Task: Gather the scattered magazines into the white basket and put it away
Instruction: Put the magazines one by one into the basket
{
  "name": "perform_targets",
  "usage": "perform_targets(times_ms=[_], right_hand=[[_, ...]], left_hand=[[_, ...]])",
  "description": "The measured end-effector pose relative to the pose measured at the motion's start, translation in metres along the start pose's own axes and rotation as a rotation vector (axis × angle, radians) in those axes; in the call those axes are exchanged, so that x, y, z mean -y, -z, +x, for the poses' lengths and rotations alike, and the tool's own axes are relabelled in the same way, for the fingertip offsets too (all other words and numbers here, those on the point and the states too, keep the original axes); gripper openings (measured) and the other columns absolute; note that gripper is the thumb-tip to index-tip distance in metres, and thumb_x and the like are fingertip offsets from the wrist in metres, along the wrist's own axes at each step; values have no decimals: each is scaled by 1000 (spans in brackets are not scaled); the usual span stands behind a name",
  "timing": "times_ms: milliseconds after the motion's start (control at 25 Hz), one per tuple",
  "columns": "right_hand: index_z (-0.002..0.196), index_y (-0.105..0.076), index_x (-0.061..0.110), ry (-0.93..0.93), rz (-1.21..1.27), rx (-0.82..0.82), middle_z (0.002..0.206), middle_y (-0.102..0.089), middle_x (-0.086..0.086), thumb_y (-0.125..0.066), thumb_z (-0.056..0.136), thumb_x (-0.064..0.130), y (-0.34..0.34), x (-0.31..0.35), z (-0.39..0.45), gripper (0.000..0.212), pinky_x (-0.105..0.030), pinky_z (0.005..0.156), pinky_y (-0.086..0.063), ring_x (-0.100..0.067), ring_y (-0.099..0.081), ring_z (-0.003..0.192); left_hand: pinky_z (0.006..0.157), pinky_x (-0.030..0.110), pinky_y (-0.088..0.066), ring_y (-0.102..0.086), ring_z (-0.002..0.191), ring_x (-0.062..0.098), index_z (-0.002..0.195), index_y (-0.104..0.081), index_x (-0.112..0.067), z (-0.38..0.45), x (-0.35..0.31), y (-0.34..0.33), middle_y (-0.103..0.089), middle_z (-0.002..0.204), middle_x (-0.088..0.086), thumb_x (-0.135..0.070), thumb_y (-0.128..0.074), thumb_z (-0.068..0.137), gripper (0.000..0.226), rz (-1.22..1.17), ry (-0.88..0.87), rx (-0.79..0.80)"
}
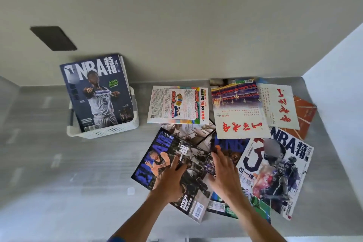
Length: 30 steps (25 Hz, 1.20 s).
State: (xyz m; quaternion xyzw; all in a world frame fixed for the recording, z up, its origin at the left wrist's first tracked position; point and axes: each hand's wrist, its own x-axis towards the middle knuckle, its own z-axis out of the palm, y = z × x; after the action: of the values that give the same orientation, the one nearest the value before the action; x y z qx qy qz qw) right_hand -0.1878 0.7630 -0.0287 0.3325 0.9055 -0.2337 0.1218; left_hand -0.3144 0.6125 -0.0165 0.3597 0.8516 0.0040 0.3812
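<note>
The white basket (pixel 110 130) stands at the left of the grey table with a dark NBA magazine (pixel 96 92) upright in it. Several magazines lie scattered at the right. My left hand (pixel 170 180) rests with straight fingers on a dark blue NBA magazine (pixel 155 163) near the front. My right hand (pixel 224 173) lies open over that magazine's right edge, fingers stretched above the overlapping covers. A white NBA magazine (pixel 275 173) lies to the right of my hands.
Behind my hands lie a white leaflet-style magazine (pixel 177 105), two cream magazines with red calligraphy (pixel 239 108) (pixel 279 104) and an orange one (pixel 303 116). Walls close the back and right side (pixel 334 84). A dark plate (pixel 53 38) sits on the back wall.
</note>
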Motion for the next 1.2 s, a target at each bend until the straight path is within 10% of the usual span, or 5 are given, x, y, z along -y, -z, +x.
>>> perform_targets(times_ms=[280, 400, 600, 800, 1200], right_hand=[[91, -63, 17, -18, 178, 139, 73, -64, 6, -70, 85, 19, 33, 61, 13, 9, -22, 55, -56, -5, -61, 56], [91, -61, 16, 214, 131, -80, 78, -65, 4, -64, 88, 23, 34, 118, -29, 9, -20, 49, -52, -7, -61, 56], [83, -62, 17, 213, 578, 135, 77, -68, -3, -37, 91, 65, 43, 175, -49, 55, -36, 59, -49, -15, -63, 65], [121, -49, 15, -83, 1199, 382, 88, -66, 2, -80, 74, 33, 45, 148, 2, 59, -35, 59, -51, -18, -62, 68], [100, -70, 13, -46, 1078, 80, 88, -74, -7, -63, 92, 13, 17, 207, 21, 11, -20, 60, -55, -14, -71, 75]], left_hand=[[92, 47, -55, -68, 99, 24, 115, -64, -15, -20, 25, 34, -67, 117, 7, -37, -66, 85, 37, -859, 106, -34], [77, 49, -61, -74, 76, 27, 96, -62, -11, -31, 30, 72, -74, 87, 10, -42, -72, 80, 36, -1348, 311, -262], [67, 45, -47, -57, 70, 28, 92, -62, -2, -82, 73, 105, -66, 76, 19, -10, -55, 74, 21, -1269, 120, -437], [81, 35, -54, -68, 95, 30, 123, -56, 9, -132, 149, 117, -67, 114, 30, 5, -56, 91, 32, -1380, -374, -131], [53, 16, -41, -54, 58, -10, 74, -71, -28, -104, 228, 95, -70, 63, -17, 1, -62, 85, 32, -1041, 20, -781]])
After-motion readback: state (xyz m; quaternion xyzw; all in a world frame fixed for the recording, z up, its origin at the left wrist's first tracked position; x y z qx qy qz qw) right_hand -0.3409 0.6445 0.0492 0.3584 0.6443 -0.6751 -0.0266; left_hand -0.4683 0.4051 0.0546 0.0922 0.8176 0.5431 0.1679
